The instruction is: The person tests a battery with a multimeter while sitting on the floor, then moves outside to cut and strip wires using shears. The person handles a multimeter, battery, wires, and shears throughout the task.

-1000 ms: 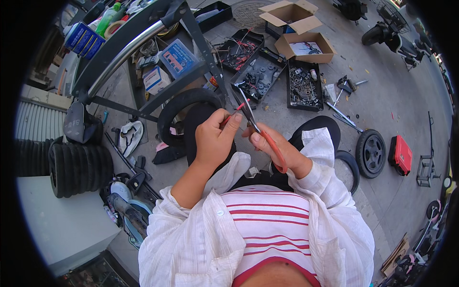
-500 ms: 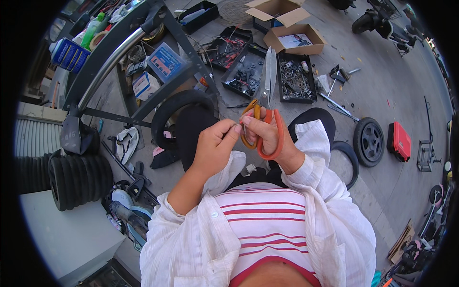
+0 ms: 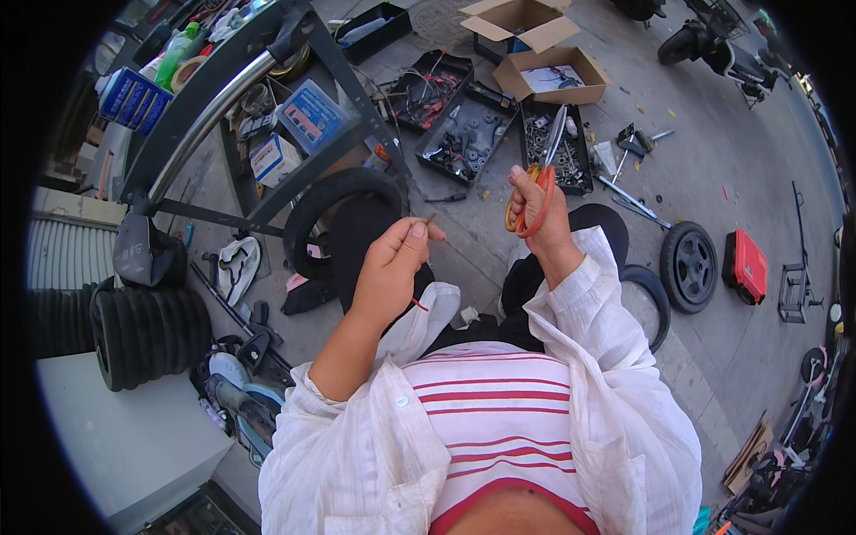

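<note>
Apparently for safety, my right hand (image 3: 555, 225) grips orange-handled scissors (image 3: 547, 169) pointing outward, away from my left hand (image 3: 390, 266), which pinches a thin red wire (image 3: 419, 305).

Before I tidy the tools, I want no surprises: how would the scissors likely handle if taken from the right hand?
The scissors should feel stiff, given their long metal blades. They could swing open at the pivot if held by only one handle loop. The large bowed loops probably make them easy to hook.
</note>
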{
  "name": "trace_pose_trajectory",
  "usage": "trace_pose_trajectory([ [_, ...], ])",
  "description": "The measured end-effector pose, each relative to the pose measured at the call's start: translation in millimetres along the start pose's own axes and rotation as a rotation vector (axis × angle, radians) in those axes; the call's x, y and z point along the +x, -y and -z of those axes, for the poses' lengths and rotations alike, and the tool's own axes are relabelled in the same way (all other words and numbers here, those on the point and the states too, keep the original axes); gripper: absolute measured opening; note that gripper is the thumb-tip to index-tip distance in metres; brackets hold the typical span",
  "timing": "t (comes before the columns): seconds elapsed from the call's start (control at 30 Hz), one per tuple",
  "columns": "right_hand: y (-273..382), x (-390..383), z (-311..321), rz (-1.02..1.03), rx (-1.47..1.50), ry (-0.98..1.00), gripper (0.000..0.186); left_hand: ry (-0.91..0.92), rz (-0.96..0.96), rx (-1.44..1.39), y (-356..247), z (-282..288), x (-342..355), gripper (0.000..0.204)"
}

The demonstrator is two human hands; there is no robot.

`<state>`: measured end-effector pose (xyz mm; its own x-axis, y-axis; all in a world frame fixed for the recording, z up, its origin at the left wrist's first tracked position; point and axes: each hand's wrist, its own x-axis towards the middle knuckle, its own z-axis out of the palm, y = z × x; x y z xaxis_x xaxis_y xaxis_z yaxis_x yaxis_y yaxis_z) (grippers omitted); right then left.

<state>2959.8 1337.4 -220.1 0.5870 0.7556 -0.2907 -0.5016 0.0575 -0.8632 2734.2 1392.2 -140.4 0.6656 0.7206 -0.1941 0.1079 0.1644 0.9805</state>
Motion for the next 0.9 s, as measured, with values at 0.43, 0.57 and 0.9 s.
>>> trace_pose_trajectory([
  [0.43,-131,26,44,0.121,-1.344,0.132,0.033,-0.043,0.040,-0.461,1,-5,17,0.008],
  [0.57,-10,-26,-47,-0.008,-0.163,0.362,0.026,-0.124,0.017,-0.434,15,-1,17,0.007],
  [0.9,19,-56,-69,0.030,-0.041,0.349,0.012,-0.116,-0.030,-0.415,13,-14,20,0.006],
])
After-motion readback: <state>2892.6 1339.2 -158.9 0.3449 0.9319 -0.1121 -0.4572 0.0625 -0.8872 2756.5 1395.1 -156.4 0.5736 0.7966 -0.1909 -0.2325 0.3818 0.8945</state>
